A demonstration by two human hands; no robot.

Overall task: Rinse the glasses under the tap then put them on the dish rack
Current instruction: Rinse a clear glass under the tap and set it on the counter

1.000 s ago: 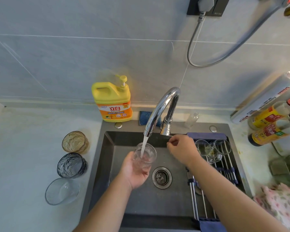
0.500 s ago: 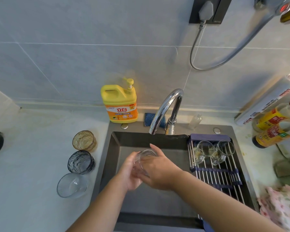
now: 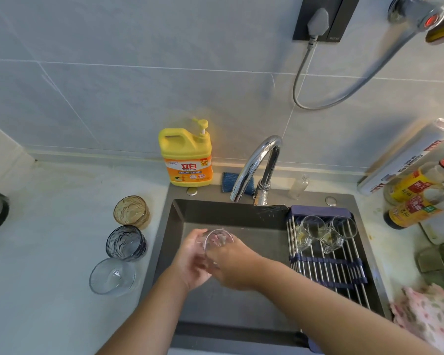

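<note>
Since a second ago: tap (image 3: 256, 165) off, no stream; right hand (image 3: 237, 267) off the tap base and onto the clear glass (image 3: 217, 242). Now gripping that glass from both sides, left hand (image 3: 190, 262) cupped round its left wall, right hand wrapped on the right, over the sink (image 3: 241, 311), just near of the spout, mouth tilted to the far side. Step, probably: end of rinse, ahead of racking. Next: release left, carry right to the dish rack (image 3: 326, 267), set down near of the two glasses (image 3: 310, 231) at its far end without knocking them. Also three more glasses (image 3: 125, 243) waiting on the tabletop (image 3: 49, 252), left.
</note>
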